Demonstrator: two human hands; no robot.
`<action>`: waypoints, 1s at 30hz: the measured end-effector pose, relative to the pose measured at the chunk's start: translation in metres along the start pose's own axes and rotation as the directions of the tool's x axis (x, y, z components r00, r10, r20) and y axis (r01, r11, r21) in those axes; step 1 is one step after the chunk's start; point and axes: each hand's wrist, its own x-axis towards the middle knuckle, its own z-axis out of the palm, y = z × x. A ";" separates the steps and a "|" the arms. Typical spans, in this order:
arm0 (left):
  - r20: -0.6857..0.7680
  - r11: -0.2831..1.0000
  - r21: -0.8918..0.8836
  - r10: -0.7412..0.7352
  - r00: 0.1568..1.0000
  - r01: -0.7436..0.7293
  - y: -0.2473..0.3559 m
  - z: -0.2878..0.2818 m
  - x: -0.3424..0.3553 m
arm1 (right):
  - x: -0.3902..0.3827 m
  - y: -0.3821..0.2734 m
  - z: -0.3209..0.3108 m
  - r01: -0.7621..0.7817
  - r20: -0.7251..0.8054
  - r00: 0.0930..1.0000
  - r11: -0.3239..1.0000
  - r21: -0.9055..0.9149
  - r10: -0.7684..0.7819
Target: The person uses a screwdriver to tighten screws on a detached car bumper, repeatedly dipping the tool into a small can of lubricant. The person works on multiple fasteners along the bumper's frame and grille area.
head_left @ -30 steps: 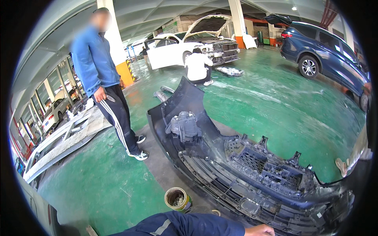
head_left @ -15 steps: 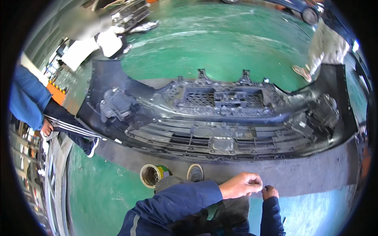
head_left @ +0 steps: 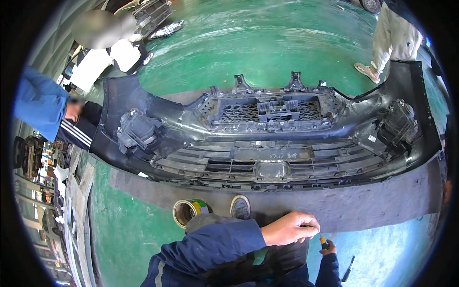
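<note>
My left hand (head_left: pixel 294 228) is closed in a pinch in front of me, thumb against fingers; whatever is between the fingertips is too small to make out. Just right of it and lower, my right hand (head_left: pixel 330 248) grips a screwdriver (head_left: pixel 323 240) by its orange-and-black handle. The thin front end of the tool points up toward the left fingertips; I cannot tell whether it touches them. Beyond both hands lies a large black car bumper (head_left: pixel 177 118), its inner side with grille and lamp housings facing up.
The bumper rests on a grey mat (head_left: pixel 382 210) over a green floor. An open can (head_left: pixel 183 214) stands by my shoe (head_left: pixel 240 207). A dark slim tool (head_left: pixel 348 269) lies right of my right arm. One person (head_left: pixel 43 105) bends at the bumper's left end; another (head_left: pixel 394 43) stands far right.
My right hand has drawn down and away from the left, bringing the screwdriver's handle into sight. The person at left has leaned in, hand nearer the bumper.
</note>
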 end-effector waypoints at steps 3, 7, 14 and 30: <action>0.003 1.000 -0.005 -0.021 1.000 0.021 0.004 0.003 0.000 | 0.038 0.032 0.039 0.011 0.057 0.998 0.986 -0.164 -0.001; -0.013 0.996 -0.007 -0.091 0.996 0.091 0.025 0.000 -0.009 | 0.074 0.036 0.057 -0.156 0.036 0.982 0.894 -0.420 0.188; -0.422 0.998 0.026 0.058 0.905 -0.052 0.087 -0.157 -0.035 | 0.036 -0.187 -0.134 0.487 -0.010 0.869 0.852 0.192 -0.494; -0.727 0.499 0.637 0.137 0.673 0.587 -0.148 -0.547 0.179 | 0.330 -0.618 0.041 0.843 0.342 0.464 0.288 -0.455 -0.817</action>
